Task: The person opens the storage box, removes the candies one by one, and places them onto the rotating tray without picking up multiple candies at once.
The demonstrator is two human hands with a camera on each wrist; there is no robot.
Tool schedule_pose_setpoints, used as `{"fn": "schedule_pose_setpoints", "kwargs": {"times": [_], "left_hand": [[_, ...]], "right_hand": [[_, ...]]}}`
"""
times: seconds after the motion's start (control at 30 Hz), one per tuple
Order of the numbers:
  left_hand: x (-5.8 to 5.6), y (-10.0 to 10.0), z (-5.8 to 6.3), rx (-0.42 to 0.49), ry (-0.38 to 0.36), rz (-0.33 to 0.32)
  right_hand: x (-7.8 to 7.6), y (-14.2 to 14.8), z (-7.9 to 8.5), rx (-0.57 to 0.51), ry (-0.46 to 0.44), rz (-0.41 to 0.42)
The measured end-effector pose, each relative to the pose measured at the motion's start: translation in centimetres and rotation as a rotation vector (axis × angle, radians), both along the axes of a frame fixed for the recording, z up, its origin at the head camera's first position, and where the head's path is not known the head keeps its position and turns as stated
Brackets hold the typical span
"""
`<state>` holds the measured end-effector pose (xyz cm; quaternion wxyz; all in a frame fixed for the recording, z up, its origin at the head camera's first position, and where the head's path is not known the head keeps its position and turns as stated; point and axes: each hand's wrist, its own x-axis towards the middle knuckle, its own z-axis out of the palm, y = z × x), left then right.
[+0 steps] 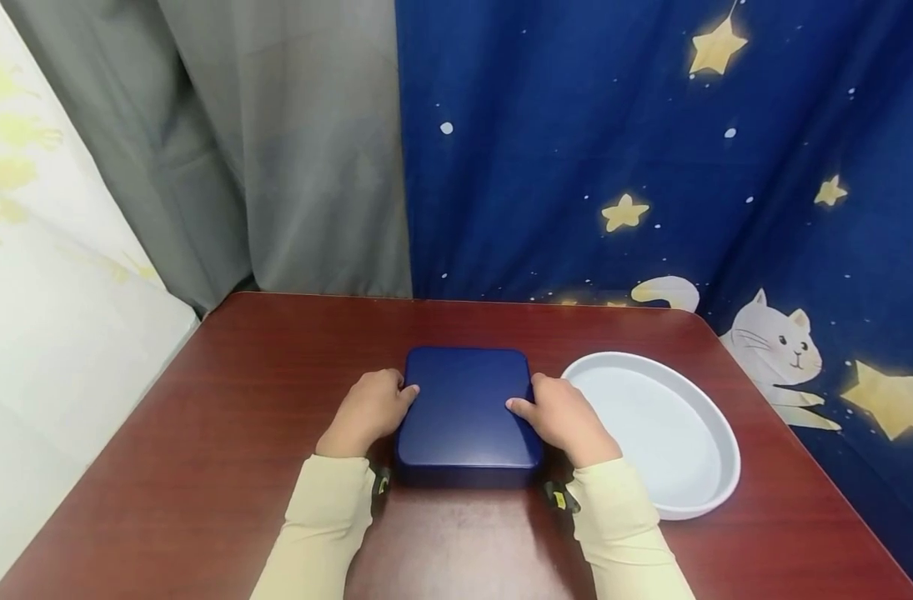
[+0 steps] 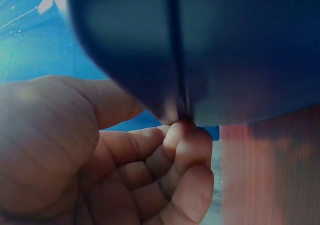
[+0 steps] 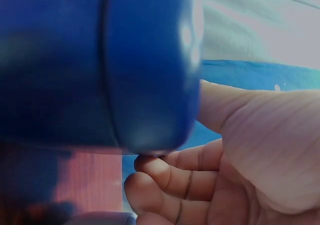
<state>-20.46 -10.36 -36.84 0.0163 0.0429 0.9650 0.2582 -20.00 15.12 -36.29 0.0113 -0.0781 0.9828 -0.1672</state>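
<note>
A dark blue rectangular box (image 1: 467, 408) with rounded corners is between my two hands in the middle of the table. A seam runs round its side, seen in both wrist views. My left hand (image 1: 372, 408) grips its left side, thumb over the top edge and curled fingertips (image 2: 187, 140) against the side by the seam. On the opposite side my right hand (image 1: 572, 417) grips it likewise, its thumb on the top and its curled fingertips (image 3: 150, 170) at the side. Whether the underside touches the table cannot be told.
A round white tray (image 1: 729, 454) with a raised rim lies on the reddish-brown table (image 1: 298, 333), just right of my right hand. Behind the table hang a grey curtain (image 1: 321, 150) and a blue starry curtain (image 1: 531, 167). White cloth (image 1: 58, 317) borders the left side.
</note>
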Motion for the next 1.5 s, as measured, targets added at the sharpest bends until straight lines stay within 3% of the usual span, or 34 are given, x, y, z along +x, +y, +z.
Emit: {"fn": "schedule_pose_setpoints", "kwargs": {"times": [0.23, 0.37, 0.5, 0.77, 1.5], "left_hand": [[0.0, 0.2, 0.0, 0.013, -0.018, 0.007], [0.1, 0.1, 0.3, 0.035, 0.009, 0.006], [0.2, 0.1, 0.7, 0.060, 0.036, 0.015], [0.5, 0.2, 1.2, 0.067, 0.019, 0.027], [0.8, 0.0, 2.7, 0.165, 0.271, -0.039]], "right_hand": [[0.2, 0.2, 0.2, 0.001, -0.006, 0.009], [0.2, 0.4, 0.4, -0.010, -0.017, 0.021], [0.1, 0.6, 0.8, -0.027, -0.004, 0.027], [0.5, 0.8, 1.6, -0.040, 0.025, 0.022], [1.1, 1.4, 3.9, -0.125, 0.097, -0.046]]}}
